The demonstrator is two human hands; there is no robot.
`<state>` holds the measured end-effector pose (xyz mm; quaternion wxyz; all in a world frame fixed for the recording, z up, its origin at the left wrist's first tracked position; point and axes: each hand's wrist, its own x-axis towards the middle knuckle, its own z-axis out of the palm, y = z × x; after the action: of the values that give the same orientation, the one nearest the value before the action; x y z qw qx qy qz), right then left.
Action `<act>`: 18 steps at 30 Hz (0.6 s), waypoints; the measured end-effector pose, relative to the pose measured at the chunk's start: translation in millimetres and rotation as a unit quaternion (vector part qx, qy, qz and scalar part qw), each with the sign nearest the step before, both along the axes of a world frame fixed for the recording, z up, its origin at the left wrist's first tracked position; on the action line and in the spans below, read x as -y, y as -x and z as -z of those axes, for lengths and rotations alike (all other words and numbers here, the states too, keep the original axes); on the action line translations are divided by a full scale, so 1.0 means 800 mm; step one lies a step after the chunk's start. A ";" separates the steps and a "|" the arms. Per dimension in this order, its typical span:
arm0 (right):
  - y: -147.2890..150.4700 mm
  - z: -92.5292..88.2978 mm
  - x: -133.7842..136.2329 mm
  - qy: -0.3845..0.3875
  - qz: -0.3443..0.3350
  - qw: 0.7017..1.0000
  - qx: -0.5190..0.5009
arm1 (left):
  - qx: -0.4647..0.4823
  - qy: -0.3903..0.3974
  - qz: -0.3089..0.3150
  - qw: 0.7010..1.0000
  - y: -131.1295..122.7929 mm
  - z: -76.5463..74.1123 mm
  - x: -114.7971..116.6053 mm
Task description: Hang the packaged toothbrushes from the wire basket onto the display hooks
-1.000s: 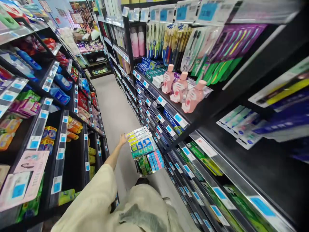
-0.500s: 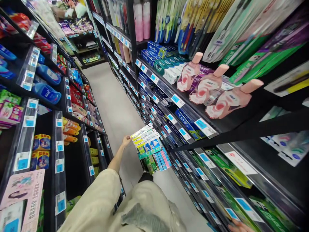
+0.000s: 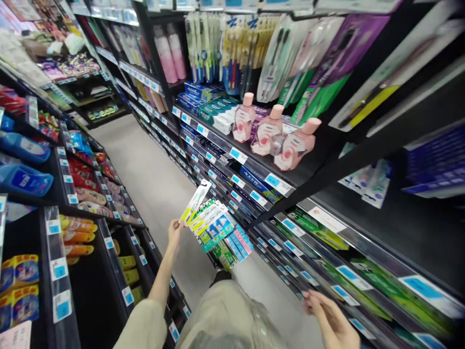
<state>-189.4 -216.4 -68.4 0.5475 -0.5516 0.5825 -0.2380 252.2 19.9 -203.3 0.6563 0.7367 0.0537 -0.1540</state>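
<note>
In the head view my left hand [image 3: 175, 231] pinches the lower end of a packaged toothbrush [image 3: 196, 201], a clear and white pack with a yellow end. It is tilted above a stack of goods low in the aisle. On that stack lie several more toothbrush packs [image 3: 208, 217], blue and green cartons [image 3: 219, 230], pink and light-blue boxes [image 3: 240, 243] and green packs [image 3: 223, 255]. What supports the stack is hidden. My right hand [image 3: 332, 317] is beside the lower right shelves, fingers loosely bent and apart, with nothing visible in it.
On the right shelf stand pink mouthwash bottles [image 3: 294, 145], toothpaste boxes [image 3: 218, 111] and hanging toothbrushes [image 3: 238, 53]. Green toothpaste boxes [image 3: 319, 230] fill lower rows. The left shelf holds blue bottles [image 3: 25, 180] and orange packs [image 3: 78, 237]. A pale floor [image 3: 134, 150] runs between.
My left hand has raised one toothbrush pack and tilted it away from the others. My right hand has come further into view, away from the shelf edge. The view has turned right.
</note>
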 end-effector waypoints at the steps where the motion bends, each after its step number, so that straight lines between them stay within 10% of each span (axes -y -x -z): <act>1: -0.015 0.001 0.000 -0.004 -0.014 1.000 0.022 | -0.002 0.016 0.017 1.000 0.016 -0.010 0.010; 9: -0.133 -0.006 -0.003 0.068 -0.111 0.975 0.180 | -0.028 0.069 0.299 0.951 0.193 -0.078 0.124; 18: -0.077 -0.001 0.015 0.180 0.097 0.964 0.172 | -0.068 0.068 0.730 0.677 0.326 -0.093 0.203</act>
<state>-127.8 -228.2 -67.5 0.5052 -0.5325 0.4781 -0.4823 -9.0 -142.9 -128.7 0.3785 0.4826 -0.4669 -0.6371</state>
